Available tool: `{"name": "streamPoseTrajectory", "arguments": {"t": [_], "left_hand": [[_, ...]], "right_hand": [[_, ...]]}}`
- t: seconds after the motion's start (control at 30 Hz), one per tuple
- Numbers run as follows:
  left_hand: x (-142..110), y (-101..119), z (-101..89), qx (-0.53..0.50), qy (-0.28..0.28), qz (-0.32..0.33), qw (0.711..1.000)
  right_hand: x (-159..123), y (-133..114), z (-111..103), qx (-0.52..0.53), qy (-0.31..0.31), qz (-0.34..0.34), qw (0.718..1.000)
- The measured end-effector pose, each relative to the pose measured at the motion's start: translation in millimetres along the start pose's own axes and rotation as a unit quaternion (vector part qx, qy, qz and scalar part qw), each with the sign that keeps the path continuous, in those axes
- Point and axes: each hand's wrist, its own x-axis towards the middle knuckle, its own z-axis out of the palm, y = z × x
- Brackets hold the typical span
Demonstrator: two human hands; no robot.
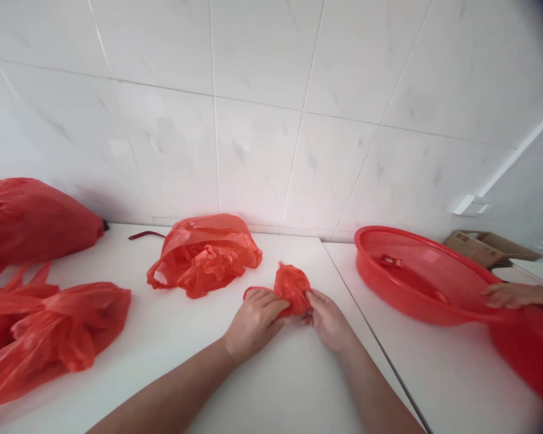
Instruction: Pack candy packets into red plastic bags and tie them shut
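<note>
A small crumpled red plastic bag (292, 286) is held between my two hands above the white table. My left hand (257, 319) is closed on its left side, the fingers curled over it. On the other side my right hand (328, 316) pinches the bag between thumb and fingers. What the bag contains, if anything, cannot be seen. Just behind my left hand lies a larger open red plastic bag (208, 232) with crumpled red plastic inside.
More red plastic bags (72, 325) lie at left, before a bulging red bag (40, 223). At right, another person's hand (516, 295) touches a red plastic basket (380, 289). A cardboard box (475, 250) stands behind it. A tiled wall (257, 157) bounds the back.
</note>
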Motion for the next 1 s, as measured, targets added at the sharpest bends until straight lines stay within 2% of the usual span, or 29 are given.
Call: {"name": "streamPoseTrajectory", "arguments": {"t": [0.13, 0.3, 0.47, 0.57, 0.7, 0.87, 0.93, 1.0], "left_hand": [[-1.4, -3.3, 1.0, -0.035, -0.041, -0.054, 0.997], [-2.6, -2.0, 1.3, -0.136, -0.055, -0.134, 0.98], [0.4, -1.4, 1.8, -0.187, -0.028, -0.202, 0.961], [-0.4, -4.6, 0.6, -0.202, -0.013, -0.25, 0.947], [-2.0, -4.5, 0.9, -0.211, -0.003, -0.269, 0.94], [0.4, -2.8, -0.5, -0.232, 0.025, -0.242, 0.942], [1.5, -5.9, -2.3, -0.243, 0.056, -0.254, 0.935], [2.0, -8.5, -3.9, -0.259, 0.084, -0.271, 0.923]], "right_hand": [[0.9, 2.9, 8.1, -0.002, -0.004, -0.006, 1.0], [0.2, 1.8, 10.1, 0.0, -0.006, 0.003, 1.0], [5.1, 4.5, 6.9, 0.048, 0.081, -0.023, 0.995], [8.9, 4.1, 1.9, 0.069, 0.1, -0.027, 0.992], [5.0, 1.7, 7.4, 0.069, 0.062, -0.003, 0.996], [-4.5, 3.0, 30.8, 0.077, -0.036, -0.002, 0.996], [-6.1, 4.4, 37.8, 0.048, -0.033, -0.027, 0.998], [-6.9, 6.0, 42.8, -0.021, 0.003, -0.052, 0.998]]}}
